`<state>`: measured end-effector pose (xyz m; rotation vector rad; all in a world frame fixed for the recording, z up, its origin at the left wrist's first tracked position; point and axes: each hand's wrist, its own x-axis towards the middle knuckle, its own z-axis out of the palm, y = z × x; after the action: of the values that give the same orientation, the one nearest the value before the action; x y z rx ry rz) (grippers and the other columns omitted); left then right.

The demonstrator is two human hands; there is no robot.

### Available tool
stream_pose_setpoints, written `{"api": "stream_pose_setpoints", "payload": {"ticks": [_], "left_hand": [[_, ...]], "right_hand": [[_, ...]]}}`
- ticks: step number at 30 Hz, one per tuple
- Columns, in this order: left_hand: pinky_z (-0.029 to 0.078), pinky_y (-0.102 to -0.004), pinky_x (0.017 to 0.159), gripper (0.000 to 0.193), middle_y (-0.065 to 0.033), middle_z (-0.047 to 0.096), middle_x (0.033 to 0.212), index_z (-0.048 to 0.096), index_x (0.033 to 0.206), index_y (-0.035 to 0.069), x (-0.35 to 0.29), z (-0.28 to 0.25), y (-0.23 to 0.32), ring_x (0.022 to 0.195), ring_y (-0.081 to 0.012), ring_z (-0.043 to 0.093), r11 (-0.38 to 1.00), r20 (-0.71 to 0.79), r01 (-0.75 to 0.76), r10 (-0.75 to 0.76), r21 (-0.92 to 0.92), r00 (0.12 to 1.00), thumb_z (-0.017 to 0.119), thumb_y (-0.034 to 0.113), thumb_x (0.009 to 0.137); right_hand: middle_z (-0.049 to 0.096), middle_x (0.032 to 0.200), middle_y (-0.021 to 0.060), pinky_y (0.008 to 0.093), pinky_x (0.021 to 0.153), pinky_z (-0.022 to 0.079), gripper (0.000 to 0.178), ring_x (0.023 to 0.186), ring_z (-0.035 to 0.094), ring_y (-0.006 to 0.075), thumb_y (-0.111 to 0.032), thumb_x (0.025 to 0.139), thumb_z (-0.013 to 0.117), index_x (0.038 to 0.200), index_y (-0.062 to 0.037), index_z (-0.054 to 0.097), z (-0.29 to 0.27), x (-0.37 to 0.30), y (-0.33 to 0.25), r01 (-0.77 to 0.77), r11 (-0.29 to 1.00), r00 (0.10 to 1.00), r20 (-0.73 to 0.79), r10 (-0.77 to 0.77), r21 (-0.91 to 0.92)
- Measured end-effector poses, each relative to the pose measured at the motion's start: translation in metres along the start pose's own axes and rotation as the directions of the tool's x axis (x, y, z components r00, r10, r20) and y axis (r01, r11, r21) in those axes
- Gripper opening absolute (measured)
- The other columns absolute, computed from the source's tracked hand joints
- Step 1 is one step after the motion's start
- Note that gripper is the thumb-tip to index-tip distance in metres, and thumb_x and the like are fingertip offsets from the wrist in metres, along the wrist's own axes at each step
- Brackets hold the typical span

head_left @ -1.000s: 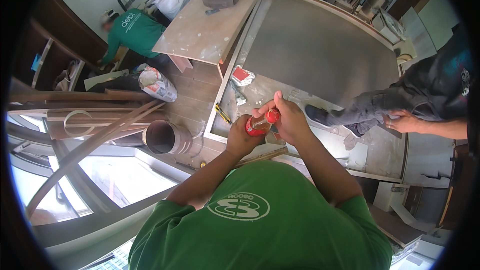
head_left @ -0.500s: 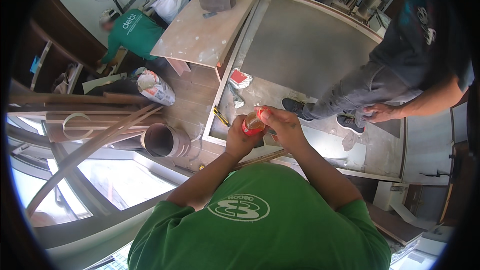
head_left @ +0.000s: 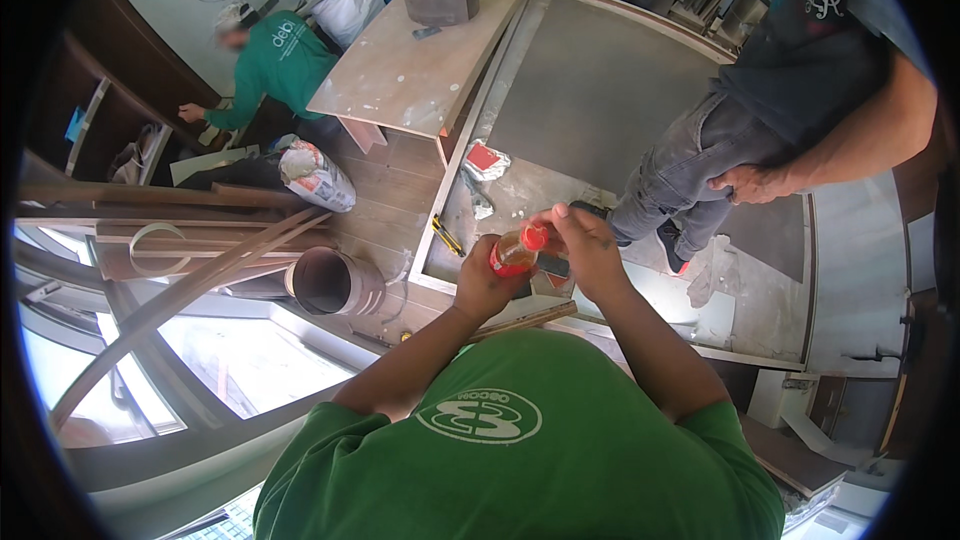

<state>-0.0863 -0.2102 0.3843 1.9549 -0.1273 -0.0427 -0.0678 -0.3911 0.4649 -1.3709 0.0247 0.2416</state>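
My left hand (head_left: 482, 280) is wrapped round a small clear bottle (head_left: 513, 252) with a red label and brownish liquid inside. A red cap (head_left: 534, 237) sits on its tilted top, which leans toward my right hand (head_left: 588, 252). The fingers of that hand are stretched out and partly apart, close behind and beside the cap. Whether a fingertip touches the cap, I cannot tell. Just beyond the bottle, a yellow utility knife (head_left: 446, 236) lies at the edge of a large framed panel (head_left: 600, 90).
A co-worker (head_left: 690, 150) in grey trousers stands on the panel at right; another person (head_left: 275, 70) crouches far left. To my left are an open bucket (head_left: 335, 282), long wood strips (head_left: 180, 310) and a sack (head_left: 315, 175). A plywood table (head_left: 400, 75) stands ahead.
My right hand's fingers have loosened from their pinch at the cap and spread upward, leaving the cap in plain sight. The co-worker at right has shifted and raised a hand to the thigh.
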Motion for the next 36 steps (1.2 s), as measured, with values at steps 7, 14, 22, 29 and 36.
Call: {"api": "stream_pose_setpoints", "payload": {"ticks": [7, 14, 22, 29, 36], "left_hand": [[0.055, -0.0448, 0.084, 0.058, -0.0193, 0.070, 0.104, 0.058, 0.114, 0.005, 0.002, -0.003, -0.001, 0.100, -0.0372, 0.069, 0.997, -0.004, 0.077, -0.077, -0.004, 0.997, 0.088, 0.036, 0.074], [0.055, -0.0444, 0.082, 0.055, -0.0203, 0.069, 0.102, 0.058, 0.112, 0.005, 0.009, -0.002, -0.001, 0.098, -0.0396, 0.069, 1.000, 0.040, -0.004, 0.003, 0.015, 0.999, 0.087, 0.034, 0.075], [0.053, -0.0446, 0.087, 0.051, -0.0194, 0.066, 0.107, 0.059, 0.109, 0.004, 0.015, -0.007, 0.015, 0.102, -0.0390, 0.066, 0.998, 0.055, 0.038, -0.040, 0.044, 0.998, 0.084, 0.035, 0.077], [0.054, -0.0440, 0.086, 0.057, -0.0179, 0.068, 0.105, 0.058, 0.112, 0.005, 0.015, 0.000, 0.006, 0.101, -0.0375, 0.067, 0.998, 0.083, -0.009, 0.004, 0.069, 0.997, 0.087, 0.037, 0.075], [0.054, -0.0465, 0.085, 0.051, -0.0166, 0.067, 0.104, 0.061, 0.110, 0.007, 0.016, 0.001, 0.009, 0.098, -0.0388, 0.067, 0.993, 0.094, -0.037, 0.026, 0.111, 0.995, 0.084, 0.039, 0.077]], "right_hand": [[0.071, 0.098, 0.0045, 0.0228, 0.079, 0.050, 0.022, 0.087, 0.063, 0.0081, -0.013, 0.096, 0.068, 0.113, -0.0008, 0.070, -0.004, 0.003, -0.007, 0.182, 0.945, 0.983, 0.062, -0.171, -0.272], [0.068, 0.102, 0.0064, 0.0279, 0.077, 0.052, 0.029, 0.090, 0.063, 0.0109, -0.024, 0.096, 0.068, 0.113, 0.0001, 0.068, -0.009, 0.008, -0.009, 0.028, 0.969, 0.998, 0.070, -0.012, -0.246], [0.061, 0.085, 0.0042, 0.0277, 0.065, 0.048, 0.025, 0.076, 0.059, 0.0118, -0.025, 0.091, 0.072, 0.097, -0.0006, 0.072, 0.001, 0.011, -0.004, 0.196, 0.790, 0.969, -0.008, -0.247, -0.581], [0.055, 0.079, 0.0028, 0.0261, 0.057, 0.041, 0.026, 0.065, 0.052, 0.0095, -0.013, 0.094, 0.065, 0.072, 0.0009, 0.062, -0.009, 0.017, -0.006, 0.134, 0.932, 0.990, -0.002, -0.143, -0.337], [0.055, 0.072, 0.0025, 0.0258, 0.055, 0.040, 0.033, 0.058, 0.050, 0.0090, -0.021, 0.099, 0.062, 0.074, -0.0008, 0.062, -0.015, 0.022, 0.007, 0.122, 0.926, 0.985, -0.074, -0.158, -0.356]]}}
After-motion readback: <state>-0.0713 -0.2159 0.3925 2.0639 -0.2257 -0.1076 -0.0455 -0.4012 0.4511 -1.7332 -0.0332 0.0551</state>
